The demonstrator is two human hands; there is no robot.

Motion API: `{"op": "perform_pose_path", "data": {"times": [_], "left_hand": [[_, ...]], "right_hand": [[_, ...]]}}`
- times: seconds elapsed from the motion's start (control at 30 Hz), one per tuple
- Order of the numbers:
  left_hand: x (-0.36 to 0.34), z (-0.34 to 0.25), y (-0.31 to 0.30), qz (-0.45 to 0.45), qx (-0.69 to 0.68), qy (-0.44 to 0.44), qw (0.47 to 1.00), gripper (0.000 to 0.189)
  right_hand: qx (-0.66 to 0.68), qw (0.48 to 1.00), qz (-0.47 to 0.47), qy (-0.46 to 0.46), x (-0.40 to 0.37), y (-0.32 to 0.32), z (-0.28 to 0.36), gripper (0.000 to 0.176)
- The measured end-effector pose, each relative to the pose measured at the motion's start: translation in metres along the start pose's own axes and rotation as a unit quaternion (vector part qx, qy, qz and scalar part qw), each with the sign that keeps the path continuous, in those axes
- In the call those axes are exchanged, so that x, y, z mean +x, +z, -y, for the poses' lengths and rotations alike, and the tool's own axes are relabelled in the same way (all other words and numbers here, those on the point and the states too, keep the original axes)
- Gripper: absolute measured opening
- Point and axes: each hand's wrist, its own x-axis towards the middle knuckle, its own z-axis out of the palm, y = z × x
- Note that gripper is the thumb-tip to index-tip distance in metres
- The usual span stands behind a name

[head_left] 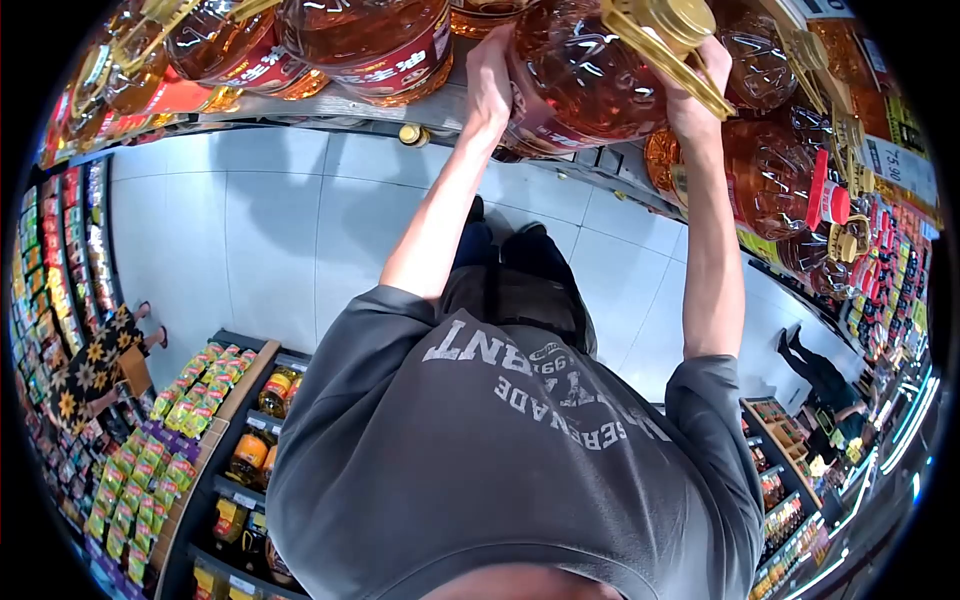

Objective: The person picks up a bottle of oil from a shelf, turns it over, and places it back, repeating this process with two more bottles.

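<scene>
The large amber bottle [590, 75] is at the shelf [350, 106], held between your left hand [490, 82] and right hand [703, 88], fingers part-open around its sides, their tips mostly hidden. Other amber bottles [365, 45] stand on either side.

You wore a dark grey shirt [480, 470], loose, creased, rounded collar [520, 562]. Wide short sleeves [345, 335], same grey, ended near your elbows. Pale, worn-looking print [560, 395] crossed the chest in several lines; "SERENADE" was legible, other lettering partly lost in folds. Dark trousers [545, 255], dark shoes [530, 229], details unclear. Left hand [489, 85] and right hand [700, 90] were bare.
</scene>
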Motion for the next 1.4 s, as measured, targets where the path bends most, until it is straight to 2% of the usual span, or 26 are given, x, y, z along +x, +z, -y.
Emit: {"op": "perform_pose_path", "data": {"times": [0.03,0.1,0.2,0.23,0.33,0.4,0.53,0.57,0.63,0.67,0.7,0.77,0.83,1.03,1.1,1.17,1.2,1.23,1.33,1.37,1.4], "left_hand": [[0.001,-0.005,0.001,0.001,-0.006,-0.001,1.0,0.047],[-0.001,-0.01,0.001,0.01,0.022,0.001,1.0,0.044],[0.01,0.001,-0.012,0.048,-0.044,-0.05,0.997,0.042],[0.015,0.007,-0.018,0.067,-0.072,-0.073,0.992,0.042],[0.019,0.007,-0.027,0.093,-0.079,-0.11,0.986,0.047],[0.023,0.008,-0.027,0.106,-0.062,-0.118,0.985,0.052],[0.026,0.016,-0.029,0.078,-0.075,-0.124,0.986,0.056],[0.028,0.019,-0.031,0.084,-0.077,-0.123,0.986,0.056],[0.033,0.016,-0.031,0.104,-0.053,-0.148,0.982,0.055],[0.03,0.016,-0.029,0.093,-0.057,-0.145,0.983,0.052],[0.029,0.015,-0.029,0.095,-0.058,-0.142,0.984,0.052],[0.027,0.014,-0.026,0.072,-0.028,-0.11,0.991,0.047],[0.025,0.006,-0.024,0.075,-0.053,-0.133,0.987,0.042],[0.013,0.0,-0.018,0.055,-0.079,-0.132,0.987,0.048],[0.014,-0.002,-0.014,0.017,-0.066,-0.137,0.988,0.051],[0.022,-0.002,-0.009,0.012,-0.066,-0.14,0.988,0.052],[0.025,-0.006,-0.007,-0.006,-0.006,-0.169,0.986,0.052],[0.025,-0.009,-0.005,-0.025,0.053,-0.198,0.978,0.053],[0.013,-0.006,-0.013,-0.028,0.024,-0.164,0.986,0.043],[0.005,-0.002,-0.017,-0.022,0.027,-0.151,0.988,0.04],[-0.012,0.004,-0.024,-0.048,0.056,-0.092,0.993,0.034]], "right_hand": [[0.079,0.997,-0.025,0.001,-0.001,0.005,0.002,0.021],[0.052,0.998,-0.02,0.041,-0.006,0.001,-0.004,0.02],[0.001,0.999,-0.022,0.029,-0.006,0.005,0.002,0.022],[-0.05,0.998,-0.023,-0.011,-0.002,0.01,0.012,0.022],[-0.026,0.999,-0.036,0.004,-0.001,0.019,0.014,0.024],[0.041,0.996,-0.05,0.058,-0.002,0.024,0.019,0.027],[0.035,0.996,-0.061,0.056,-0.005,0.032,0.035,0.029],[0.006,0.997,-0.064,0.048,-0.007,0.032,0.035,0.029],[0.029,0.994,-0.083,0.067,-0.011,0.035,0.042,0.028],[-0.002,0.995,-0.083,0.05,-0.012,0.033,0.043,0.026],[-0.002,0.996,-0.061,0.072,-0.009,0.037,0.075,0.027],[0.017,0.997,-0.06,0.046,-0.012,0.036,0.074,0.029],[0.024,0.996,-0.089,0.007,-0.014,0.038,0.072,0.034],[0.065,0.992,-0.083,0.062,-0.006,0.033,0.068,0.035],[0.07,0.993,-0.067,0.068,0.002,0.026,0.051,0.035],[0.03,0.987,-0.061,0.147,0.011,0.021,0.045,0.035],[0.033,0.989,-0.08,0.118,0.018,0.021,0.049,0.039],[0.027,0.986,-0.07,0.15,0.021,0.018,0.052,0.037],[0.036,0.986,-0.043,0.16,0.021,0.015,0.05,0.036],[0.031,0.991,-0.03,0.127,0.018,0.014,0.051,0.036],[0.027,0.995,-0.019,0.092,0.018,0.014,0.053,0.036]]}}
